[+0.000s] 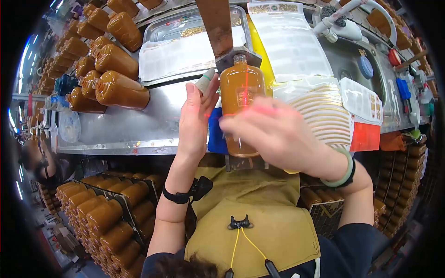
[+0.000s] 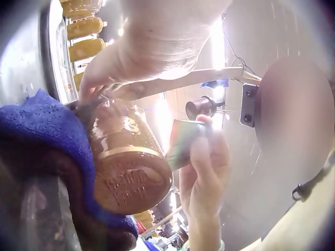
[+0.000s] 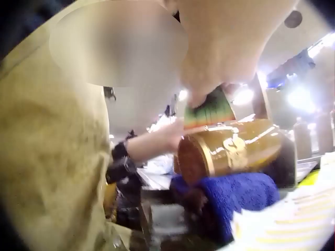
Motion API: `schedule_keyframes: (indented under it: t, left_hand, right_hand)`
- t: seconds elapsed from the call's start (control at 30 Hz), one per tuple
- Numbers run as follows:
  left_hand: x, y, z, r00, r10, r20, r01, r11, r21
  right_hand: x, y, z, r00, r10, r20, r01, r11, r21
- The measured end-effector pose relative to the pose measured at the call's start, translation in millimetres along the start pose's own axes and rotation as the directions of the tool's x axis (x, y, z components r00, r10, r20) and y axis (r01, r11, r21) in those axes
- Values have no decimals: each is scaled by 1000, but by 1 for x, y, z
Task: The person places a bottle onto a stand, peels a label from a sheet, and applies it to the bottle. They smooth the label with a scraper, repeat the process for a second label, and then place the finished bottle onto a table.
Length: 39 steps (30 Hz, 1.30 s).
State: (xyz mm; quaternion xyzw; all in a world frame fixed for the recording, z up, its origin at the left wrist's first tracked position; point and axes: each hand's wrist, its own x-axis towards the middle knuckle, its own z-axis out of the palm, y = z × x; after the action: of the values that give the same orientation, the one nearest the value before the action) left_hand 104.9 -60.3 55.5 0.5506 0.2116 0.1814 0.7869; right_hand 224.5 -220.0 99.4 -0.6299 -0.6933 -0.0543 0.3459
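Note:
A glossy brown bottle [image 1: 241, 88] lies on its side on a stand, its neck against a metal bracket and a red light cross on its upper face. Gold marking shows on it in the right wrist view. Blurred over its lower part, my right hand [image 1: 282, 132] pinches a thin green and orange card [image 3: 209, 111], held edge-down at the bottle. My left hand [image 1: 194, 118] is along the bottle's left side, fingers extended; a pale piece with a green band [image 1: 205, 81] is at its fingers, worn or held, I cannot tell. Blue cloth [image 3: 238, 196] lies under the bottle.
Brown bottles [image 1: 121, 90] stand and lie at the left, with more stacked below the bench. Behind are a metal tray [image 1: 153, 39] and white sheets [image 1: 296, 51]. Fanned gold-edged sheets [image 1: 320, 109], a red piece [image 1: 366, 137] and a sink [image 1: 343, 51] are at the right.

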Motion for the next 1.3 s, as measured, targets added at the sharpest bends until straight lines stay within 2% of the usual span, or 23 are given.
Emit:
schedule_keyframes:
  t: [0.03,0.07,0.13,0.2,0.33,0.4,0.43,0.47,0.53,0.57,0.6,0.67,0.7,0.73,0.77,0.8,0.87,1.0,1.03,1.17,1.23,1.27,1.3]
  left_hand:
    - [1,-2,-1,1000,-17,-10,17,1000,-23]
    - [1,-2,-1,999,-37,-18,36,998,-44]
    - [-1,0,0,1000,-4,16,4,1000,-8]
    - [-2,-1,-7,999,-36,-16,36,999,-38]
    - [-1,1,-13,999,-42,11,43,999,-34]
    - [0,2,-11,999,-45,19,46,998,-34]
    - [0,4,-9,998,-54,26,55,998,-30]
    - [0,5,-7,997,-63,33,64,998,-25]
    - [3,3,-5,997,-72,34,73,997,-12]
    - [3,2,-4,996,-79,39,79,997,1]
    - [3,2,-2,996,-78,38,78,997,1]
    - [1,4,2,997,-78,9,78,994,-78]
    - [1,2,3,997,-76,6,76,994,-78]
    - [0,-1,3,999,-14,42,14,1000,5]
    - [1,-3,4,996,45,81,-52,995,85]
    - [-1,-5,8,996,44,76,-51,995,86]
    - [-2,-7,16,990,101,98,-122,963,241]
    - [1,-4,13,997,41,59,-44,998,44]
    - [1,-4,14,992,99,77,-105,992,72]
    - [5,-8,11,988,87,124,-104,986,132]
    - [5,-7,9,991,68,119,-82,989,125]
    - [5,-7,8,992,50,116,-63,991,118]
    - [4,-8,3,992,48,114,-69,980,189]
  right_hand:
    - [10,10,1,995,74,59,-69,994,-86]
    - [22,27,5,991,131,-26,-132,987,-89]
    - [37,67,0,946,94,-310,-159,969,-191]
    - [34,87,-12,918,-8,-396,-91,969,-230]
    - [-36,70,18,930,-267,-251,233,959,-159]
    - [-64,52,27,894,-366,-259,351,931,-104]
    - [-61,38,28,865,-385,-322,396,918,-32]
    - [-56,27,17,880,-393,-266,424,903,70]
    - [-49,20,18,920,-306,-245,332,941,69]
    - [-38,22,17,969,-88,-233,117,987,112]
    - [-26,30,14,968,132,-211,-102,984,150]
    - [-9,62,5,897,174,-406,-226,971,-82]
    - [-4,79,-5,882,150,-446,-253,950,-181]
    - [-1,87,-15,866,120,-486,-283,918,-277]
    - [3,82,-19,822,199,-533,-321,936,-145]
    - [3,78,-18,823,201,-531,-319,937,-140]
    - [1,69,-16,790,305,-531,-338,940,37]
    - [-8,62,-14,768,423,-481,-405,902,147]
    - [-10,63,-13,769,401,-498,-386,912,138]
    - [-10,52,-14,768,422,-482,-411,902,133]
    - [-10,51,-13,840,319,-438,-326,943,60]
    - [-10,55,-14,905,122,-408,-177,979,-98]
    - [-16,55,-13,955,18,-297,-67,986,-155]
